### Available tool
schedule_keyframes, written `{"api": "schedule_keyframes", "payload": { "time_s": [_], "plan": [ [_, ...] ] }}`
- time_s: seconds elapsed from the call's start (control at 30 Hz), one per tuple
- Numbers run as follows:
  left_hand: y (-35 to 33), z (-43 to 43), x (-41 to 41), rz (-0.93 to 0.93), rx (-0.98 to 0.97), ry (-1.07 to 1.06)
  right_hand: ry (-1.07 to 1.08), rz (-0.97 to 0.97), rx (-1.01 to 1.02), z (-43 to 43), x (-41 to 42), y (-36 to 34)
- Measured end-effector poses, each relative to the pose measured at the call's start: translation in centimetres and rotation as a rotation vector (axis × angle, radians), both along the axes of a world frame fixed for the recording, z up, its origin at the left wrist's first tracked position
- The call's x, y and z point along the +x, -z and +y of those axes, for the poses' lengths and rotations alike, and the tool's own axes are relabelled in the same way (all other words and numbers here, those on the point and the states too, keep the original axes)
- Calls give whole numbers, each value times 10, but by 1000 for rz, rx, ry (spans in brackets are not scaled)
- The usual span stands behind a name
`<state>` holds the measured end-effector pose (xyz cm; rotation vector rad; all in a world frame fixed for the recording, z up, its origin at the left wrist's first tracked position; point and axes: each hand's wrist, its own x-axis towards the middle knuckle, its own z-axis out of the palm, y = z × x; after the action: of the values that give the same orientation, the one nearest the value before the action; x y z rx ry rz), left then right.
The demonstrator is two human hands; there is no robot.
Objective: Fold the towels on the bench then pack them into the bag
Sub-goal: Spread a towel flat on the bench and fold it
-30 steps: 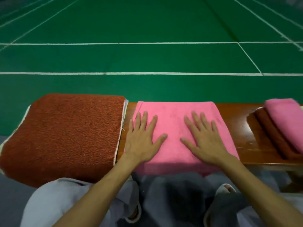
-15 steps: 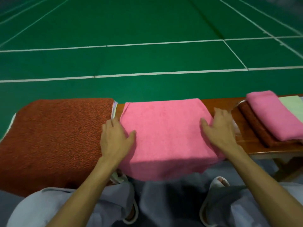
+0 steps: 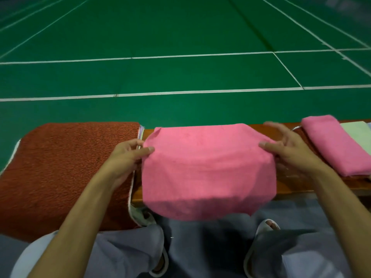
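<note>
A pink towel (image 3: 206, 169) lies folded across the wooden bench (image 3: 291, 185), its near edge hanging over the front. My left hand (image 3: 128, 157) pinches its left edge between thumb and fingers. At the towel's right edge is my right hand (image 3: 289, 151), thumb on top of the cloth and fingers spread and blurred; both side edges look slightly lifted. A stack of towels with a rust-brown one (image 3: 66, 173) on top covers the bench to the left. No bag is in view.
On the right of the bench lie a folded pink towel (image 3: 333, 143) over a brown one, with a pale green towel (image 3: 357, 133) beside it. Beyond the bench is a green court floor (image 3: 180, 73) with white lines. My knees and slippers are below.
Both hands slid from the top of the pink towel out to its left and right edges and took hold; the sides have lifted a little. The view has shifted left.
</note>
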<state>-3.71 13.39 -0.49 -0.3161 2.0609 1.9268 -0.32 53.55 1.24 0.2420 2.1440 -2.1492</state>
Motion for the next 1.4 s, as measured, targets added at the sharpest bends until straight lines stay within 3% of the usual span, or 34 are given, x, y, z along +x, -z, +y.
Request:
{"api": "schedule_keyframes", "payload": {
  "time_s": [0.13,0.33,0.43,0.53,0.67,0.73,0.83,0.93,1.03,1.13,1.27,1.33,1.4],
  "plan": [
    [-17,-9,-2,136,229,-45,2,117,-182,5,1,-17],
    [-18,-26,-4,221,143,103,-90,113,-188,20,-5,-22],
    [-19,-28,-3,215,-24,164,-75,123,-61,26,-9,-16],
    [-21,-30,-2,282,-213,204,-83,215,227,28,-9,-14],
    [-19,-31,-3,313,-277,257,-132,292,534,25,-7,-16],
    [-18,-28,-3,330,-293,268,-134,301,576,24,-9,-15],
    [-21,-29,-4,299,-225,232,-94,264,444,26,-11,-12],
    [-29,-33,-3,234,-135,244,-57,106,29,27,-8,-16],
    [-36,-35,-1,205,-127,272,-102,43,-68,26,-3,-25],
    [-35,-39,0,274,-382,244,-127,71,178,20,1,-32],
    [-35,-33,-1,457,-777,236,-130,203,854,18,-5,-28],
    [-36,-28,-5,530,-828,198,-183,255,1058,19,-13,-30],
    [-35,-28,-17,559,-809,147,-158,306,1119,20,-24,-35]
  ]
}}
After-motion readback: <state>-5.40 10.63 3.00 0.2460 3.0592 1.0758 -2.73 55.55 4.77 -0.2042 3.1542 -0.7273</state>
